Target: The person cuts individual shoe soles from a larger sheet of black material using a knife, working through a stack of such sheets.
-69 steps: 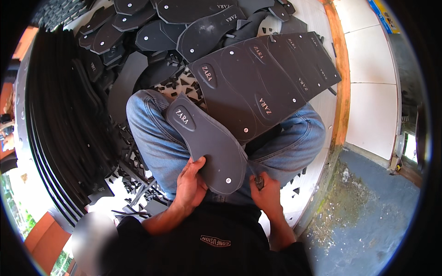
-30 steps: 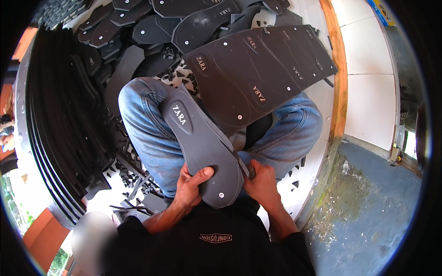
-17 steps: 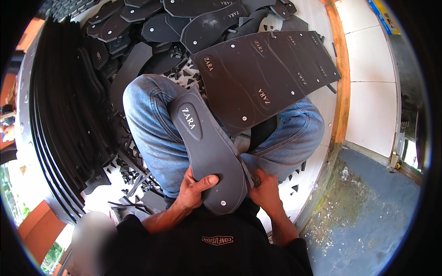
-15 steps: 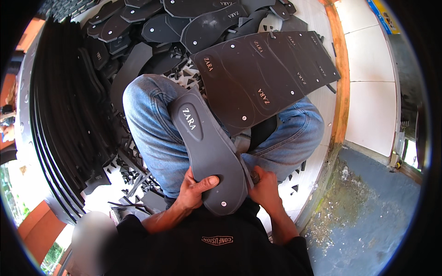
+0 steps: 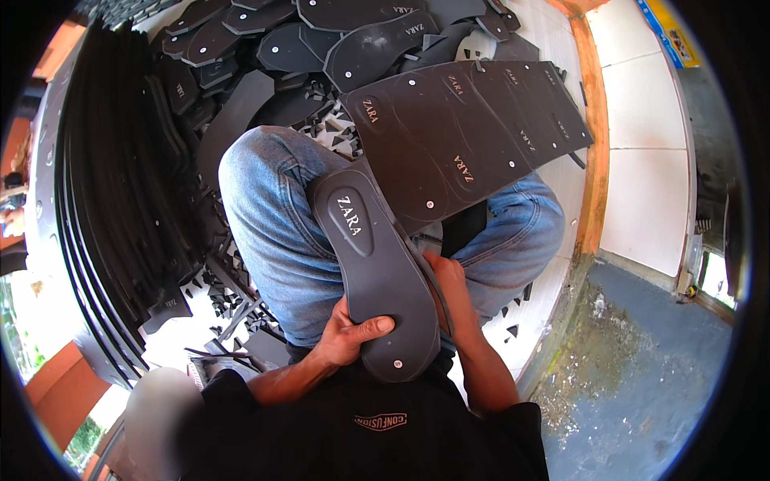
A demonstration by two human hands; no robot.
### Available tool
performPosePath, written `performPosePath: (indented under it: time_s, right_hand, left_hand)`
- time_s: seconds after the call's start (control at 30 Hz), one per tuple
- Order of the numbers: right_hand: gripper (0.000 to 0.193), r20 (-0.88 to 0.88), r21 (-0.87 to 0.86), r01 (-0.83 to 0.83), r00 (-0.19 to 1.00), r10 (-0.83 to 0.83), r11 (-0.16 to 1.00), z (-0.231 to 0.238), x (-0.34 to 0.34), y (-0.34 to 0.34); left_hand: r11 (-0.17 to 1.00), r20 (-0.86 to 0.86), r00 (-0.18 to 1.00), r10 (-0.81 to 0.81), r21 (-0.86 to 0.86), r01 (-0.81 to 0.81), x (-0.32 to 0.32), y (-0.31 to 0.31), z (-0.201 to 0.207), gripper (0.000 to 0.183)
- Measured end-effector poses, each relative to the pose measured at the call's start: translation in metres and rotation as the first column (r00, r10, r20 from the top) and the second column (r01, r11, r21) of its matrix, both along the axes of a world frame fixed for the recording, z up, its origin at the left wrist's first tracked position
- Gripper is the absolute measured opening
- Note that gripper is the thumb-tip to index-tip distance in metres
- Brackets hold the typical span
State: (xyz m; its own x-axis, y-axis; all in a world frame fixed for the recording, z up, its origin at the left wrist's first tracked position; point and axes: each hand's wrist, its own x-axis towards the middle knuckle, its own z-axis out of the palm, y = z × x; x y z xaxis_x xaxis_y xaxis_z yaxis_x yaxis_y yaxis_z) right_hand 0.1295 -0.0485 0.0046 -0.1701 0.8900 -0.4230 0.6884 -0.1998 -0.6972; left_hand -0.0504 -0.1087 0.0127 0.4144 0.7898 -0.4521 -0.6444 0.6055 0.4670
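A dark grey foam sandal sole (image 5: pixel 385 280) with a raised oval heel pad lies lengthwise over my lap, its rounded toe end toward my body. My left hand (image 5: pixel 349 333) grips its left edge, thumb on top and fingers underneath. At the right edge, my right hand (image 5: pixel 451 293) is closed, with its fingertips partly hidden behind the sole; what it holds is not visible. A narrow strip of foam (image 5: pixel 435 290) curves along that edge, beside my right hand. Above the sole, a large foam sheet (image 5: pixel 437 148) with several pressed sole outlines rests across my right knee.
At the left stands a tall stack of black foam sheets (image 5: pixel 120 176). Several cut soles (image 5: pixel 373 52) are heaped at the far side. Small foam offcuts (image 5: pixel 233 309) litter the pale floor. A wooden edge (image 5: pixel 592 160) and a white tiled step (image 5: pixel 646 192) are on the right.
My right hand has moved away from my body along the sole's right edge, and the narrow strip there shows more. The sole has shifted slightly right, with my left hand still gripping it.
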Motion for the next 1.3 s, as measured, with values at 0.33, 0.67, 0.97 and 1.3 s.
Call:
performPosePath:
  time_s: [0.33,0.67,0.97,1.3]
  right_hand:
    - [0.013,0.040,0.025,0.104,0.994,-0.105,0.994,-0.013,-0.028,0.024]
    - [0.017,-0.049,0.270,0.105,0.994,-0.095,0.957,0.012,-0.039,0.021]
    - [0.022,0.145,0.271,0.114,0.977,-0.158,0.956,0.006,0.008,-0.042]
    - [0.013,-0.032,0.141,0.162,0.987,-0.159,0.977,0.025,-0.018,-0.010]
  left_hand:
    - [0.995,-0.010,1.000,-0.029,0.097,0.030,0.003,-0.001,-0.003,0.041]
    - [0.976,-0.186,0.961,0.206,-0.030,-0.215,-0.001,0.046,0.014,0.040]
    - [0.960,-0.295,0.917,0.270,0.005,-0.281,0.012,0.048,0.027,0.035]
    - [0.971,-0.340,0.909,0.239,0.062,-0.232,0.013,0.046,0.029,0.033]
